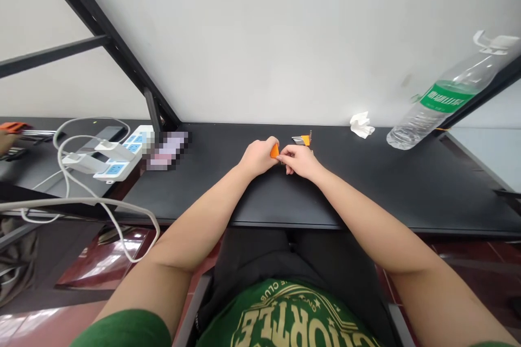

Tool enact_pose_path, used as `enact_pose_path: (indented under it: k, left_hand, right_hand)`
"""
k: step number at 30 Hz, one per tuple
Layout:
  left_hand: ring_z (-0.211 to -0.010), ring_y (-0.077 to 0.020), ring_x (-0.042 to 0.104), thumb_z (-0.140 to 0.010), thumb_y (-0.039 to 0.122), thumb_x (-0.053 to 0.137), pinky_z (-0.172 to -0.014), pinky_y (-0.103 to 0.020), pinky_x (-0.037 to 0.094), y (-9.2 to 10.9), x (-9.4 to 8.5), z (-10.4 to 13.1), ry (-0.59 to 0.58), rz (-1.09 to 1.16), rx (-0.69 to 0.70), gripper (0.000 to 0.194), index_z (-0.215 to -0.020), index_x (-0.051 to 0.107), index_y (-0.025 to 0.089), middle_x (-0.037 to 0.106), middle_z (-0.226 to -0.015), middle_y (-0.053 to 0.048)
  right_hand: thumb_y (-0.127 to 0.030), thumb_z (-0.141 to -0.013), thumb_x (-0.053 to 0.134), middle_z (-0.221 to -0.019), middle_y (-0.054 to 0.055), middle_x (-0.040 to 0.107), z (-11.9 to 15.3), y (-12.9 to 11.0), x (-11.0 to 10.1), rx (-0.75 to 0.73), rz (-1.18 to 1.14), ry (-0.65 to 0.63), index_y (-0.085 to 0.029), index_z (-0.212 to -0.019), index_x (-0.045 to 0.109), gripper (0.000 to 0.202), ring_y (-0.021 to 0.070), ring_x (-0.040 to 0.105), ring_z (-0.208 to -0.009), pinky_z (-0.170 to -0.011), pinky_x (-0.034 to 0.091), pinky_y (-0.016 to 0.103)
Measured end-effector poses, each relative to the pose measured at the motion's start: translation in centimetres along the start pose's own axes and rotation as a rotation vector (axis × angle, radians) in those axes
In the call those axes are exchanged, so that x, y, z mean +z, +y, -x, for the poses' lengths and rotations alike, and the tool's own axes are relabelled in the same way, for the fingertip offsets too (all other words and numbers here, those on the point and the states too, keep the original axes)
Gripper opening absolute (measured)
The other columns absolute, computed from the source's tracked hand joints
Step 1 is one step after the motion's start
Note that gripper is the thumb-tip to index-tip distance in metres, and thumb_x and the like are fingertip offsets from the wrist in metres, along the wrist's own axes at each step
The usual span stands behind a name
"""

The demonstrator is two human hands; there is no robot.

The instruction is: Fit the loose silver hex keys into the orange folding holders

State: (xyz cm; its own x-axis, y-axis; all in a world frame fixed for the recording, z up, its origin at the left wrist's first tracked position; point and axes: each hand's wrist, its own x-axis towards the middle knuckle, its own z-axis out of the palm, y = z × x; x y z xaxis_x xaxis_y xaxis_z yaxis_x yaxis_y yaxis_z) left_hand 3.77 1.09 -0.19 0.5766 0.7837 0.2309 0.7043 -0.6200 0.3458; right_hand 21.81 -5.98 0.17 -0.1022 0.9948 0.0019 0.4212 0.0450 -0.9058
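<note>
My left hand (260,156) is closed around a small orange plastic holder (274,150) above the black table. My right hand (300,160) meets it from the right, thumb and fingertips pinched together at the holder's edge. Whatever sits between those fingertips is too small or hidden to make out. Just behind my right hand, several silver hex keys (299,140) lie side by side on the table, with an orange piece (306,140) across their right end.
A clear bottle with a green label (446,96) stands at the right, near a crumpled white tissue (361,124). Leftward are a blurred-out flat object (167,150), a white power strip (127,153) with looping cables, and another person's hand (5,142) by orange-handled tools (16,128).
</note>
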Motion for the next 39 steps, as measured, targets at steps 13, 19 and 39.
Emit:
enact_pose_path:
  k: [13,19,39]
  left_hand:
    - [-0.08,-0.0209,0.072,-0.08,0.025,0.078,-0.069,-0.028,0.046,-1.1,-0.4,-0.1,-0.058,0.168,-0.042,0.037,-0.111,0.058,0.028,0.073,-0.084,0.003]
    - [-0.082,-0.0195,0.073,-0.078,0.019,0.075,-0.069,-0.026,0.046,-1.6,-0.4,-0.1,-0.061,0.239,-0.06,0.036,-0.11,0.059,0.027,0.071,-0.078,0.005]
    - [-0.068,-0.017,0.061,-0.079,0.033,0.081,-0.065,-0.028,0.042,-2.4,0.1,-0.2,-0.044,0.203,-0.024,0.035,-0.105,0.059,0.026,0.065,-0.075,0.004]
  right_hand:
    - [-0.019,-0.09,0.066,-0.104,0.01,0.072,-0.3,1.2,-5.5,0.054,0.913,-0.034,-0.021,-0.085,0.071,0.007,0.0239,0.065,-0.091,-0.072,0.043,0.032]
    - [-0.022,-0.091,0.062,-0.106,0.008,0.069,0.7,-0.3,-4.9,0.008,0.924,-0.054,-0.021,-0.09,0.068,0.006,0.022,0.064,-0.09,-0.066,0.039,0.031]
    - [-0.011,-0.086,0.06,-0.101,0.011,0.066,3.5,-3.4,-1.8,-0.248,1.01,-0.472,-0.018,-0.08,0.068,0.013,0.0238,0.06,-0.093,-0.065,0.037,0.031]
